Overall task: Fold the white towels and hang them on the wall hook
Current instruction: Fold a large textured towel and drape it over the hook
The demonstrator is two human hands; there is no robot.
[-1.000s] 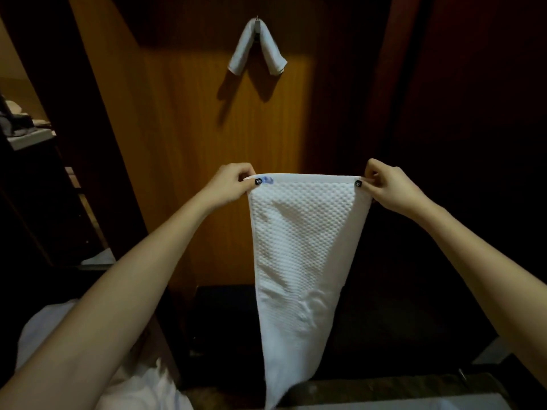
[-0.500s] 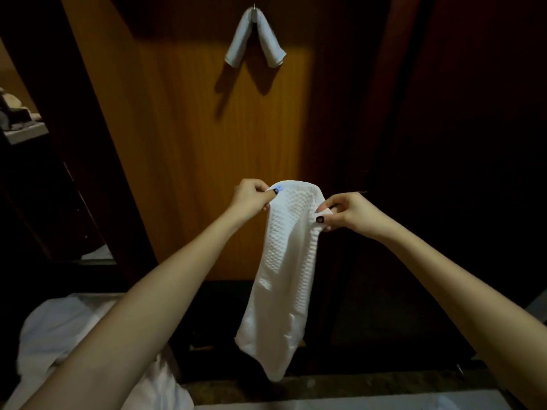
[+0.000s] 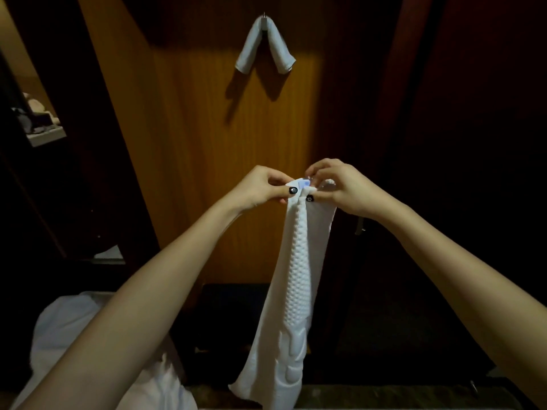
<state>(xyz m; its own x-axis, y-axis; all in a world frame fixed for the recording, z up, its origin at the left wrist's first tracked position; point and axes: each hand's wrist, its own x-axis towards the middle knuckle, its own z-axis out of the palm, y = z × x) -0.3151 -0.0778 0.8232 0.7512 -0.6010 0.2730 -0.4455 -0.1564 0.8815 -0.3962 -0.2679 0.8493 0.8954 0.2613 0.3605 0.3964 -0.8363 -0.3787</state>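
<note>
And the hands come together at mid-frame: the left hand point(image 3: 263, 187) and right hand point(image 3: 343, 187) now meet, top corners pinched side by side, and the white towel point(image 3: 296, 276) has closed from a flat spread into a narrow hanging fold

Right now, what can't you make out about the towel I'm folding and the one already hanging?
All head view.
The hook: mostly covered by the hung towel.
The held towel: bottom end cut off by the lower frame edge.
The label at its top: too small, crowded by the left hand and right hand.
Items on the shelf: dark, blurred.
</note>
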